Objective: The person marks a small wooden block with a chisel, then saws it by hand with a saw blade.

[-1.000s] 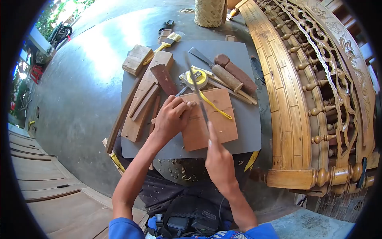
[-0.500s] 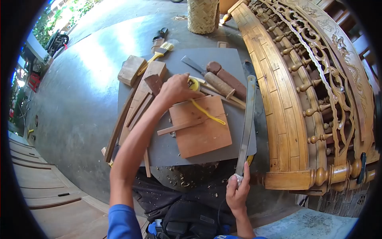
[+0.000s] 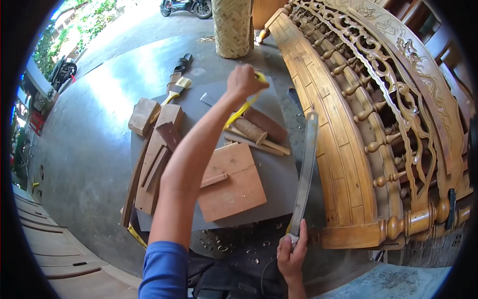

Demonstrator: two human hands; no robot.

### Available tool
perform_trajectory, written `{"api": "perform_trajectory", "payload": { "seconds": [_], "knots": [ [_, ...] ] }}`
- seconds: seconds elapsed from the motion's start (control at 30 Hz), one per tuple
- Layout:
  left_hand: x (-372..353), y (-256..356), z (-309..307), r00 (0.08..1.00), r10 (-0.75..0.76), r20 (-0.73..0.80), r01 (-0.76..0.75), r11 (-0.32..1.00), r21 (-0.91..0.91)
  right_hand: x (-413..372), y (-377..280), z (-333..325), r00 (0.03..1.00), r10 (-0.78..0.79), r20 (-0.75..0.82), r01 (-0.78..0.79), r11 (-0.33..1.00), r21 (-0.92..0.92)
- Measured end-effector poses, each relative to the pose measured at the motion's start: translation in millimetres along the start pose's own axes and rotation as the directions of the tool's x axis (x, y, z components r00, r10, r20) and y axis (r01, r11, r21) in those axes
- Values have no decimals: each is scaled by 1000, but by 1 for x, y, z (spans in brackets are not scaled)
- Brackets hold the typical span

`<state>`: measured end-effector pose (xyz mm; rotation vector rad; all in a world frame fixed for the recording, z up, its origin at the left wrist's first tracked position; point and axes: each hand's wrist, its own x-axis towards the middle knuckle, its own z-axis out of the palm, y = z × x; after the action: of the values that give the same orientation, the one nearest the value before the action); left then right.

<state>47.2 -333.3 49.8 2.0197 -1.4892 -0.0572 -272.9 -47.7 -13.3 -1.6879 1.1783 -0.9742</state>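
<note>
The curved, carved golden-brown wooden balustrade point(image 3: 343, 149) lies to your right, just beside the grey square work board point(image 3: 279, 174). A flat reddish-brown wooden panel point(image 3: 234, 189) rests on that board. Your right hand point(image 3: 291, 251) is closed around the lower end of a long, narrow grey metal blade point(image 3: 304, 169), which stands between board and balustrade. Your left hand point(image 3: 243, 81) is clenched on a yellow tape measure point(image 3: 259, 77), lifted above the board's far edge, its yellow strap dangling
</note>
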Motion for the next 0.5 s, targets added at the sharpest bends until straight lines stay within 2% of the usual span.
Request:
{"api": "perform_trajectory", "payload": {
  "seconds": [0.07,0.1,0.2,0.23,0.3,0.37,0.43,0.47,0.5],
  "knots": [
    [-2,8,12,998,32,62,-39,994,103,-5,2,-1,1000,-13,22,14,999,-45],
    [-6,11,17,994,41,104,-57,986,154,-8,-3,-2,994,107,37,-107,994,-6],
    [-8,4,26,994,90,66,-98,988,121,-7,-4,-5,984,125,126,-118,991,-62],
    [-15,0,23,984,165,-69,-159,984,86,-3,-6,-6,986,93,137,-80,992,-100],
    [-38,-8,7,905,276,-324,-274,960,54,-2,-12,-11,983,46,180,-15,986,-169],
    [-115,0,-62,975,222,-26,-221,937,-271,-4,-12,-10,972,30,235,15,982,-188],
    [-194,-11,-87,982,189,32,-176,955,-238,0,-18,-5,951,39,306,21,981,-193],
    [-228,-10,-97,985,165,56,-160,983,-96,2,-21,2,946,7,323,54,982,-180],
    [-250,-18,-92,992,104,69,-97,989,-108,3,-23,9,940,-22,341,86,981,-173]
  ]
}}
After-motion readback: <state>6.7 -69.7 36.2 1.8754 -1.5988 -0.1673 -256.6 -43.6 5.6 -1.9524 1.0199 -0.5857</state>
